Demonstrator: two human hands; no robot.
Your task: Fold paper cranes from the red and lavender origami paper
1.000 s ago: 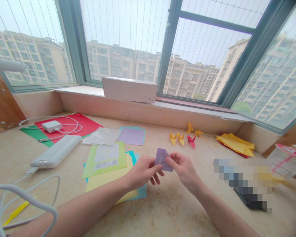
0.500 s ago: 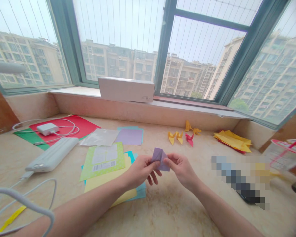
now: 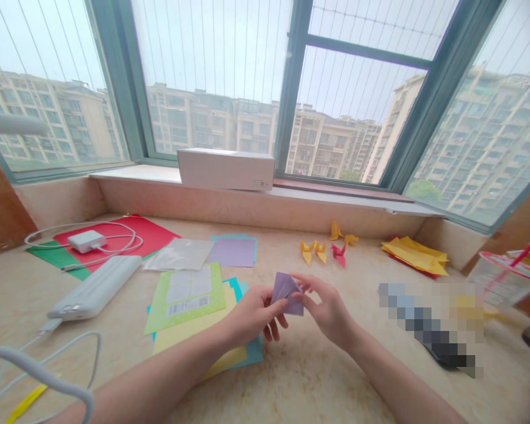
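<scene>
A small folded piece of purple origami paper (image 3: 283, 286) is held up above the table between my two hands. My left hand (image 3: 261, 315) grips its left and lower side, thumb in front and fingers behind. On the right side, my right hand (image 3: 321, 299) pinches the paper with thumb and fingers near a slanting flap. Beyond my hands stand several small folded paper cranes, yellow (image 3: 320, 251) and one red (image 3: 338, 255). Left of my left hand lie a light green patterned packet (image 3: 189, 291) and yellow paper sheets (image 3: 176, 341).
Purple sheets (image 3: 234, 252) and a clear sleeve (image 3: 179, 254) lie further back. A white power bank (image 3: 95, 288), cables and a charger (image 3: 87, 240) are at left. Yellow paper (image 3: 415, 254), a blurred-out dark object (image 3: 428, 327) and a clear cup (image 3: 503, 277) are at right. A white box (image 3: 226, 169) sits on the sill.
My right hand's fingers have shifted over the top right of the purple paper, and its front flap now slants across. The camera view has tilted up slightly.
</scene>
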